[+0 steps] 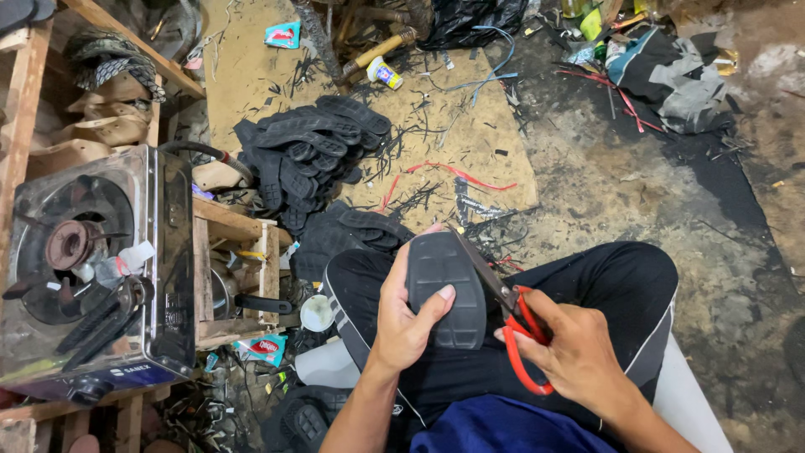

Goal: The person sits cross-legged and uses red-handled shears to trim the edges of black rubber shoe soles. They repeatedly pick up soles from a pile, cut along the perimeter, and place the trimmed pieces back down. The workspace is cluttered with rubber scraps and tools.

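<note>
While the left hand [408, 315] grips a black sole [446, 289], the right hand [570, 356] beside it clenches red-handled scissors [513, 323] touching the sole's edge.

a cramped, makeshift shoe-making workshop on a dirt floor [637, 193], shown by the heap of black rubber soles [310, 159], rubber trimmings strewn over a cardboard sheet [470, 143], wooden shoe lasts [105, 126] on a rough shelf, and a gas stove [92, 268].
</note>
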